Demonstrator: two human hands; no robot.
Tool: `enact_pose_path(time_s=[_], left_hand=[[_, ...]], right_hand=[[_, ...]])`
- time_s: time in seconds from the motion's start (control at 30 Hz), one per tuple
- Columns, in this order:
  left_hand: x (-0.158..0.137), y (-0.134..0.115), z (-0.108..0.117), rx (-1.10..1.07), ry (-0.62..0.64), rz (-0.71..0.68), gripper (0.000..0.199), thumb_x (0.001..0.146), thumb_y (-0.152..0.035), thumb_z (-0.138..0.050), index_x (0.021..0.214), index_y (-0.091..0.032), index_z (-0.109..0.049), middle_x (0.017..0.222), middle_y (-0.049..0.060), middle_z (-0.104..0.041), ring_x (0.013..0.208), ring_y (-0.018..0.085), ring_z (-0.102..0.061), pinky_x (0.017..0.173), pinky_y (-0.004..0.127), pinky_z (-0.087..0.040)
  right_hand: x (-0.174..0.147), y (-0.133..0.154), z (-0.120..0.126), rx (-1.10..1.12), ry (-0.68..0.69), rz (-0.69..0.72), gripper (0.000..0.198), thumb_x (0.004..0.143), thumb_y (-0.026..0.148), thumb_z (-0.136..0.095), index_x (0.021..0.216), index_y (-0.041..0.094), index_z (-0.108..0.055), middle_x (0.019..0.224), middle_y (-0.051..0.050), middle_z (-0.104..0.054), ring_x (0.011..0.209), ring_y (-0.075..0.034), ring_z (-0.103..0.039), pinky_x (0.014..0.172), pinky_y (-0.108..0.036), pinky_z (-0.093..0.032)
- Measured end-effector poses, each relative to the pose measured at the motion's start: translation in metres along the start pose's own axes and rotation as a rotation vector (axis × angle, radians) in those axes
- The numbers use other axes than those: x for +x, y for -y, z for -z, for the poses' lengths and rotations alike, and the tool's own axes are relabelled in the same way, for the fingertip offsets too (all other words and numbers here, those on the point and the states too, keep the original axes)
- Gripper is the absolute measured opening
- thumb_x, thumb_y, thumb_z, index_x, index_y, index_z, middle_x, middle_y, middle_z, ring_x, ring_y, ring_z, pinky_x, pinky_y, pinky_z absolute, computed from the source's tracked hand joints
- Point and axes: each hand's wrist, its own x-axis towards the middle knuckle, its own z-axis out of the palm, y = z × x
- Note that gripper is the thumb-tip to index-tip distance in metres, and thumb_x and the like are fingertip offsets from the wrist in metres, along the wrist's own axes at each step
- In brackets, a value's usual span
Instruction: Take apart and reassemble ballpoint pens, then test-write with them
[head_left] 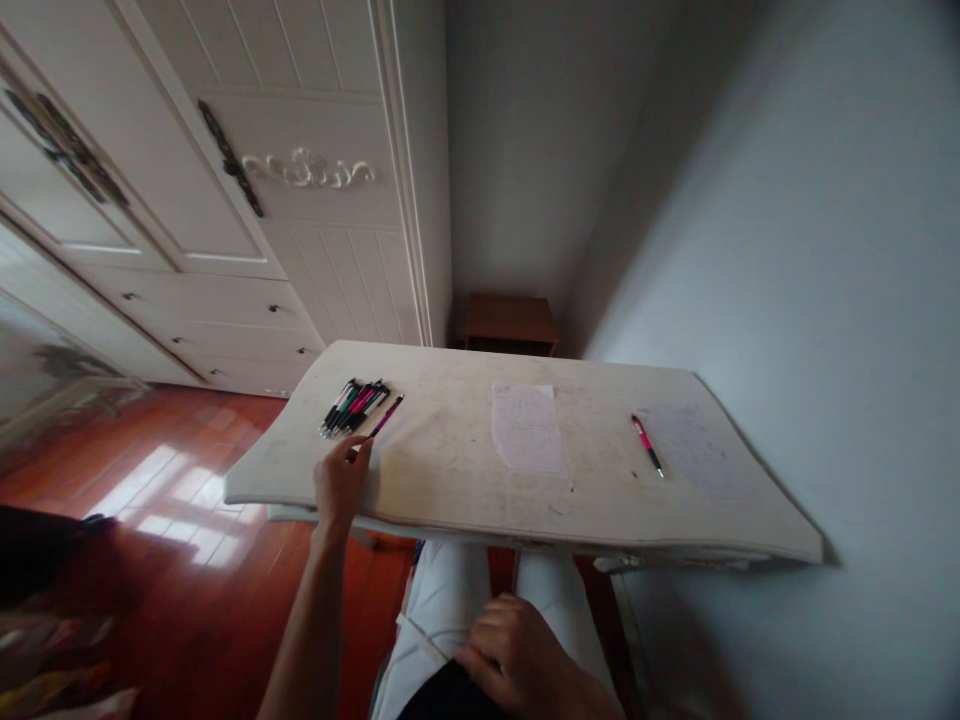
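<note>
My left hand [343, 480] pinches one end of a purple-and-black pen [387, 415] at the left of the white table. The pen's other end points away to the upper right, beside a pile of pens [354, 406] in black, white, green and pink. My right hand [510, 640] rests in my lap with the fingers curled closed, and nothing shows in it. Toward the table's right lies a pink-and-black pen [646, 445] by the left edge of a paper with handwriting [697, 440]. Another written sheet [529, 430] lies mid-table.
The white table [442, 490] has a scuffed top and curved edges. Behind it stand a white wardrobe [352, 260] and a low brown wooden cabinet [510, 318]. A bare wall [825, 300] borders the right side. Sunlight falls on the reddish wooden floor [195, 430].
</note>
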Motion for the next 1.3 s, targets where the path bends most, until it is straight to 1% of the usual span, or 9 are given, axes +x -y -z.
enact_pose_path(time_s=[0.13, 0.23, 0.33, 0.47, 0.7, 0.87, 1.0, 1.1, 1.3], left_hand=[[-0.016, -0.027, -0.01, -0.563, 0.164, 0.185, 0.045, 0.071, -0.056, -0.066, 0.091, -0.015, -0.066, 0.048, -0.007, -0.043, 0.035, 0.007, -0.034, 0.035, 0.02, -0.024], [-0.024, -0.057, -0.027, -0.931, 0.384, 0.224, 0.047, 0.067, -0.056, -0.073, 0.085, -0.015, -0.059, 0.048, -0.011, -0.034, 0.033, 0.002, -0.024, 0.032, 0.016, -0.014], [-0.026, -0.086, -0.049, -1.155, 0.616, 0.278, 0.046, 0.066, -0.05, -0.078, 0.089, -0.014, -0.058, 0.05, -0.011, -0.035, 0.034, 0.001, -0.027, 0.034, 0.013, -0.017], [-0.024, -0.116, -0.082, -1.288, 0.752, 0.37, 0.038, 0.071, -0.041, -0.078, 0.087, -0.016, -0.054, 0.051, -0.011, -0.036, 0.035, 0.001, -0.03, 0.035, 0.013, -0.019], [-0.021, -0.156, -0.13, -1.355, 0.698, 0.35, 0.038, 0.067, -0.041, -0.078, 0.079, -0.016, -0.051, 0.054, -0.01, -0.041, 0.037, 0.001, -0.034, 0.036, 0.015, -0.019], [-0.012, -0.175, -0.156, -1.283, 0.59, 0.29, 0.042, 0.065, -0.048, -0.075, 0.074, -0.015, -0.05, 0.062, -0.005, -0.052, 0.038, 0.001, -0.038, 0.036, 0.017, -0.02], [-0.006, -0.179, -0.17, -1.235, 0.542, 0.239, 0.039, 0.069, -0.05, -0.069, 0.074, -0.016, -0.05, 0.069, -0.001, -0.06, 0.039, 0.002, -0.039, 0.037, 0.019, -0.02], [-0.002, -0.176, -0.178, -1.212, 0.52, 0.179, 0.035, 0.073, -0.048, -0.065, 0.075, -0.016, -0.05, 0.071, 0.001, -0.063, 0.038, 0.003, -0.04, 0.037, 0.02, -0.022], [0.009, -0.161, -0.189, -1.099, 0.421, 0.079, 0.033, 0.077, -0.048, -0.06, 0.074, -0.018, -0.047, 0.068, 0.001, -0.065, 0.035, 0.004, -0.041, 0.035, 0.019, -0.025]], right_hand=[[-0.004, 0.0, -0.018, 0.006, 0.054, 0.026, 0.032, 0.09, 0.035, -0.059, 0.063, 0.018, -0.06, 0.061, 0.0, -0.065, 0.06, -0.013, -0.057, 0.06, -0.027, -0.035], [-0.008, -0.004, -0.029, 0.005, 0.099, 0.027, 0.03, 0.087, 0.038, -0.064, 0.064, 0.019, -0.062, 0.063, 0.001, -0.067, 0.061, -0.013, -0.059, 0.061, -0.027, -0.037], [-0.01, -0.01, -0.03, 0.023, 0.095, 0.013, 0.027, 0.087, 0.036, -0.064, 0.067, 0.019, -0.064, 0.066, 0.001, -0.069, 0.064, -0.014, -0.062, 0.062, -0.026, -0.039], [-0.01, -0.023, -0.012, 0.086, 0.029, -0.024, 0.016, 0.091, 0.026, -0.057, 0.082, 0.021, -0.069, 0.077, 0.0, -0.072, 0.072, -0.014, -0.065, 0.064, -0.025, -0.042], [0.012, -0.042, 0.069, 0.28, -0.332, 0.005, 0.021, 0.095, 0.026, -0.056, 0.086, 0.023, -0.074, 0.075, 0.001, -0.075, 0.068, -0.013, -0.067, 0.068, -0.025, -0.045], [0.052, -0.042, 0.106, 0.343, -0.38, -0.024, 0.03, 0.093, 0.039, -0.06, 0.07, 0.024, -0.073, 0.061, 0.003, -0.068, 0.06, -0.012, -0.061, 0.064, -0.025, -0.044], [0.087, -0.034, 0.097, 0.273, -0.418, -0.011, 0.02, 0.094, 0.031, -0.059, 0.108, 0.019, -0.068, 0.098, -0.006, -0.071, 0.092, -0.018, -0.064, 0.083, -0.031, -0.051], [0.107, -0.025, 0.077, 0.125, -0.402, -0.108, 0.038, 0.088, 0.024, -0.064, 0.125, 0.018, -0.057, 0.127, -0.013, -0.058, 0.116, -0.026, -0.054, 0.098, -0.042, -0.049], [0.121, -0.016, 0.047, 0.061, -0.448, -0.241, 0.043, 0.086, 0.015, -0.058, 0.129, 0.017, -0.052, 0.134, -0.016, -0.05, 0.12, -0.03, -0.049, 0.101, -0.05, -0.048]])
